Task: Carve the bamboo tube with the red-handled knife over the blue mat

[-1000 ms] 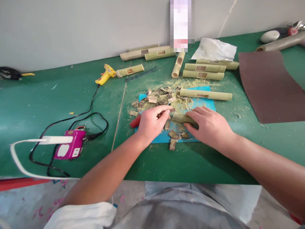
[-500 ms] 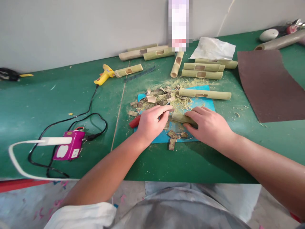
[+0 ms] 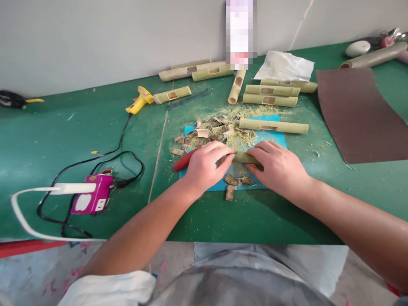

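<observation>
A short bamboo tube (image 3: 242, 157) lies across the blue mat (image 3: 277, 138) between my hands. My right hand (image 3: 276, 163) wraps over its right part and hides that end. At the tube's left end, the fingers of my left hand (image 3: 208, 163) close on it; the fingertips' exact grip is partly hidden. A tool's red handle (image 3: 186, 160) lies behind my left hand, its other end out of sight. Bamboo chips (image 3: 202, 133) and pale shavings (image 3: 245, 138) are heaped behind my hands. A few dark chips (image 3: 230, 192) lie in front of the tube.
A notched bamboo tube (image 3: 287, 127) lies just behind my right hand, with several more (image 3: 270, 100) further back. A yellow glue gun (image 3: 140, 101), a purple power adapter (image 3: 92, 195) and cables are on the left. Brown sheet material (image 3: 357, 114) lies on the right.
My left hand has moved slightly right and down, onto the tube's left end. More of the red handle shows. My right hand has stayed nearly in place on the tube.
</observation>
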Demonstrator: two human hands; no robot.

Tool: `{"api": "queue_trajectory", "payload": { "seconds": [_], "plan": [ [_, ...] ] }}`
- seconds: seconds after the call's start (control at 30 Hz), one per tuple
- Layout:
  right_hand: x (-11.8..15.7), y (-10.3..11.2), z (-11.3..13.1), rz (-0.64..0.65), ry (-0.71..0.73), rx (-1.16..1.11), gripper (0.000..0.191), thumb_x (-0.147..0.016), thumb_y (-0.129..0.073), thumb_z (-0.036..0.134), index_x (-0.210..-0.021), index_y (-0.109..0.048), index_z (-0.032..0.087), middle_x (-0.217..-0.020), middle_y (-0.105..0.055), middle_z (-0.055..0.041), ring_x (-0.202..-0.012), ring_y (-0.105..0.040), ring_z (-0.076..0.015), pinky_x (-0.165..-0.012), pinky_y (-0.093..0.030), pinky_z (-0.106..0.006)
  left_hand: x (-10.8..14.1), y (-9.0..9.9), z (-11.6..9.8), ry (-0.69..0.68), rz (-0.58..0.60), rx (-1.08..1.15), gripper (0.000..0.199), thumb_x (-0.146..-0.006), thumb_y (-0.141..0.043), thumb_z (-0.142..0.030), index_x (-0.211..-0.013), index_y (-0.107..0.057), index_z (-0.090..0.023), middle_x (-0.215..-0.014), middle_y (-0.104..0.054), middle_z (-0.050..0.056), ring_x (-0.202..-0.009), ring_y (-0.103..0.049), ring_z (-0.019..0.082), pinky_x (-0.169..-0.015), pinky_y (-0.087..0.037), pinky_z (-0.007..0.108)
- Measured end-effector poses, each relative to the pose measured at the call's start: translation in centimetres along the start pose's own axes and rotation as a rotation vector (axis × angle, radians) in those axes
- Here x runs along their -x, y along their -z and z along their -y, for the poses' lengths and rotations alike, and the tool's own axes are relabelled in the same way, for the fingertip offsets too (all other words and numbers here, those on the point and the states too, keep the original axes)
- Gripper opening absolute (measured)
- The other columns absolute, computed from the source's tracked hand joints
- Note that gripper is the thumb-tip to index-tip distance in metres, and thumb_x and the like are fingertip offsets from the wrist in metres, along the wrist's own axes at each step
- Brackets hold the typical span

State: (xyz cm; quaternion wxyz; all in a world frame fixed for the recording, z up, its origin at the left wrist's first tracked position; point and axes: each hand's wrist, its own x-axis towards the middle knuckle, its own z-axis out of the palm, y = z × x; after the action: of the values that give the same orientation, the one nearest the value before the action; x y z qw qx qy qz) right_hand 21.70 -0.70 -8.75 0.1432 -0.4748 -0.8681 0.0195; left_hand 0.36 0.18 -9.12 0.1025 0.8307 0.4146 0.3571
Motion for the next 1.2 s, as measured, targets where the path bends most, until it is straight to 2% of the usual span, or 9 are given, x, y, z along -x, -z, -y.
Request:
{"api": "queue_trajectory", "payload": {
  "seconds": [0.17,0.3,0.37,0.5,0.7,0.9,1.03,1.2],
  "plan": [
    [0.0,0.0,-0.1,0.0,-0.003,0.019,0.017,-0.088,-0.06,0.025,-0.097,-0.07,0.015,-0.094,-0.068,-0.0097,-0.085,-0.058,-0.024,-0.072,-0.043,-0.034,0.1,-0.3,0.1,0.09,0.012,0.107,0.011,-0.089,-0.062,-0.013,-0.091,-0.072,-0.016,-0.087,-0.07,0.004,-0.07,-0.063,0.01,-0.068,-0.053,0.021],
    [0.0,0.1,0.0,0.012,-0.002,0.014,0.018,-0.087,-0.061,0.025,-0.099,-0.07,0.015,-0.094,-0.068,-0.0096,-0.086,-0.058,-0.0239,-0.073,-0.044,-0.034,0.2,-0.6,0.4,0.19,0.014,0.172,0.019,-0.085,-0.065,-0.013,-0.102,-0.071,-0.018,-0.076,-0.064,0.0,-0.059,-0.057,0.008,-0.057,-0.049,0.019],
    [-0.1,0.1,0.0,0.021,-0.006,0.01,0.019,-0.087,-0.061,0.025,-0.1,-0.07,0.015,-0.095,-0.068,-0.0098,-0.086,-0.059,-0.024,-0.073,-0.045,-0.034,0.2,-0.6,0.5,0.219,0.025,0.188,0.02,-0.085,-0.065,-0.013,-0.103,-0.07,-0.018,-0.075,-0.063,0.0,-0.06,-0.058,0.008,-0.056,-0.049,0.019],
    [-0.2,0.1,0.0,0.041,-0.003,-0.008,0.018,-0.088,-0.06,0.025,-0.098,-0.07,0.015,-0.097,-0.068,-0.0107,-0.088,-0.058,-0.0241,-0.075,-0.045,-0.035,0.1,-0.6,0.3,0.27,0.023,0.195,0.008,-0.084,-0.065,-0.014,-0.09,-0.071,-0.017,-0.075,-0.066,0.0,-0.061,-0.059,0.009,-0.058,-0.05,0.019],
    [-0.2,0.1,0.1,0.051,0.009,-0.044,0.017,-0.087,-0.059,0.024,-0.097,-0.07,0.015,-0.097,-0.068,-0.0114,-0.088,-0.058,-0.0241,-0.076,-0.045,-0.035,0.1,-0.5,0.0,0.442,0.023,0.344,0.006,-0.081,-0.066,-0.015,-0.087,-0.068,-0.016,-0.07,-0.067,-0.001,-0.059,-0.06,0.009,-0.056,-0.05,0.019],
    [-0.4,-0.1,-0.7,0.026,0.029,-0.173,0.019,-0.085,-0.058,0.025,-0.098,-0.07,0.017,-0.097,-0.068,-0.0105,-0.089,-0.059,-0.0234,-0.08,-0.047,-0.035,-0.3,0.0,-0.2,0.403,-0.022,0.318,0.004,-0.081,-0.067,-0.019,-0.077,-0.067,-0.017,-0.074,-0.065,0.001,-0.065,-0.06,0.011,-0.059,-0.05,0.021],
    [-0.6,-0.3,-1.1,0.004,0.03,-0.22,0.022,-0.085,-0.058,0.028,-0.1,-0.07,0.016,-0.097,-0.068,-0.0106,-0.09,-0.06,-0.0232,-0.08,-0.047,-0.035,-0.2,-0.1,-0.1,0.462,-0.017,0.399,0.002,-0.082,-0.065,-0.019,-0.081,-0.065,-0.017,-0.067,-0.064,-0.001,-0.059,-0.057,0.009,-0.055,-0.049,0.02],
    [-0.7,-0.2,-1.2,0.021,0.075,-0.183,0.024,-0.088,-0.054,0.028,-0.099,-0.071,0.015,-0.096,-0.067,-0.0115,-0.088,-0.058,-0.0234,-0.079,-0.046,-0.036,0.0,-0.5,0.3,0.497,-0.031,0.443,0.007,-0.08,-0.067,-0.019,-0.087,-0.066,-0.017,-0.069,-0.065,-0.001,-0.059,-0.059,0.009,-0.056,-0.05,0.019]
  ]
}}
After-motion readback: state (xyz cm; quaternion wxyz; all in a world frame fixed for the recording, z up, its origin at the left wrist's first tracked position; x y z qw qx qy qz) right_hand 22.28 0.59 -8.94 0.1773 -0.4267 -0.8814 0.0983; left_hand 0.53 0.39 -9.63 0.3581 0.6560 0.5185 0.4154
